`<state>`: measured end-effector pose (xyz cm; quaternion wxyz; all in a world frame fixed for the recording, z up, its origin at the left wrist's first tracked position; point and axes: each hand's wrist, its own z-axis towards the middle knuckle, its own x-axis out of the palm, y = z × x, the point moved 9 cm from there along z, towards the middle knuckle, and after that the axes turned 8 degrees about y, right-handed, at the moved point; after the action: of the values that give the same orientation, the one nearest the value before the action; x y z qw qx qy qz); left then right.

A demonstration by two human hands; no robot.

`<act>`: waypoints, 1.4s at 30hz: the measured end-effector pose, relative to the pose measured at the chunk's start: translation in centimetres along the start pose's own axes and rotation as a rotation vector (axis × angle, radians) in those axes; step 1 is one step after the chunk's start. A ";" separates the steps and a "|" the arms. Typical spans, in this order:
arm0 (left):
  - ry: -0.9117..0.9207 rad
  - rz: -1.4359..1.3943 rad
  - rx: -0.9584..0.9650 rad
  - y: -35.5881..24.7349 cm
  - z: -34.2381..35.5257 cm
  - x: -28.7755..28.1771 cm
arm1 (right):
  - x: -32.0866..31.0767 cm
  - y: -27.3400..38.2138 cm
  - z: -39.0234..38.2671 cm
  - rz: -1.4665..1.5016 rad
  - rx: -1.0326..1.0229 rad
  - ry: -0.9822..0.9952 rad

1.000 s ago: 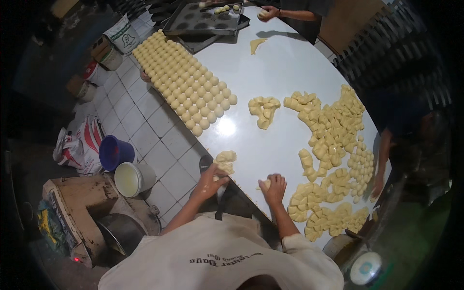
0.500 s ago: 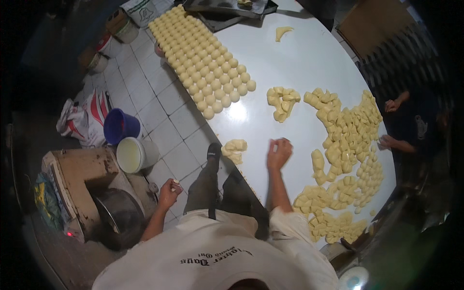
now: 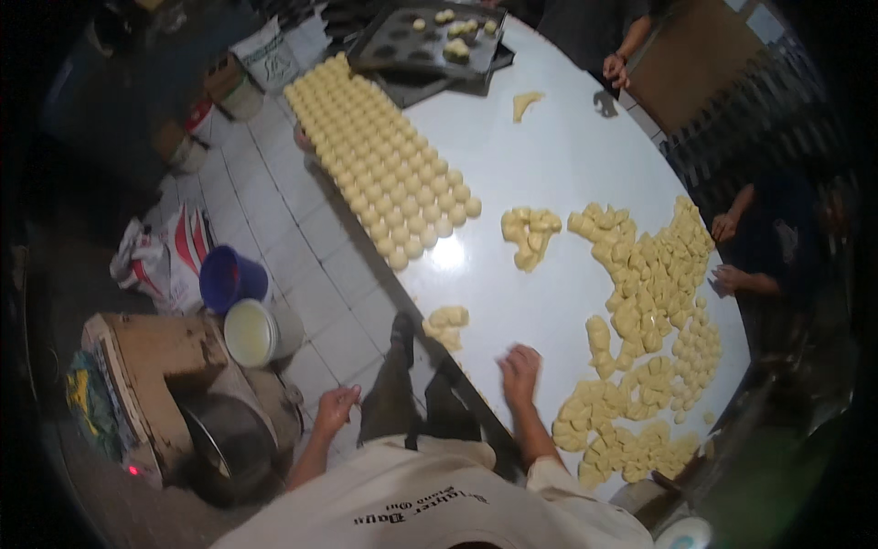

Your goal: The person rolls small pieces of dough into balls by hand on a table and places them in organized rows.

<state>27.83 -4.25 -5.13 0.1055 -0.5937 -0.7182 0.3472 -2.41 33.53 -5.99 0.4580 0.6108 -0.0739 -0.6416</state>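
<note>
My right hand (image 3: 519, 372) is over the near left part of the white table (image 3: 485, 302), palm down, fingers loosely apart and nothing seen in it. Left of it lies a small lump of yellow dough (image 3: 446, 327) at the table's edge. My left hand (image 3: 337, 409) hangs beside the table above the floor, its fingers curled in; whether it holds a bit of something is too small to tell. On the table beyond my right hand sits a folded dough lump (image 3: 530, 236). A large spread of cut dough pieces (image 3: 645, 265) covers the right side.
Rows of round dough balls (image 3: 384, 174) run along the far left edge beside dark baking trays (image 3: 430, 41). A metal bowl (image 3: 224, 439), white bucket (image 3: 265, 334) and purple bucket (image 3: 231, 279) stand at my left. Co-workers' hands (image 3: 729, 279), (image 3: 615, 71) are at the right and far edges.
The view has tilted up, showing more of the trays and another person's hand at the far edge. The pale bit seen at my left fingertips before is no longer distinct.
</note>
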 end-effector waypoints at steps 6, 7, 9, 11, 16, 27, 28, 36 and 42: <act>-0.017 -0.021 0.064 -4.5 0.6 0.5 | -4.4 -5.0 11.0 -0.172 0.244 -0.290; 0.019 -0.093 0.021 -4.0 0.4 0.5 | -1.8 -3.2 9.3 -0.090 0.238 -0.153; 0.031 -0.123 0.061 -4.6 -0.3 0.0 | -0.6 -0.3 3.3 0.031 0.175 -0.054; 0.073 -0.251 0.170 -5.8 -1.5 -0.2 | -3.1 -1.0 1.7 -0.002 0.148 -0.081; 0.214 -0.259 0.166 -8.3 -1.2 2.5 | -6.2 -5.3 9.9 -0.154 0.217 -0.252; 0.391 -0.203 0.330 -20.1 -1.0 10.1 | -9.1 1.8 -0.4 0.351 0.458 0.062; 0.490 -0.176 0.349 -22.9 -1.4 13.3 | -10.1 0.7 0.1 0.286 0.377 0.049; 0.843 -0.140 0.493 -31.1 -7.7 22.7 | -18.0 21.5 5.7 0.398 0.086 -0.045; 0.758 -0.159 0.654 -32.0 -8.7 21.2 | -18.4 24.1 6.6 0.371 0.091 -0.004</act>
<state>2.01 16.92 15.74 0.5653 -0.5575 -0.5262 0.3047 0.94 29.26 24.57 0.5401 0.6056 -0.2153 -0.5433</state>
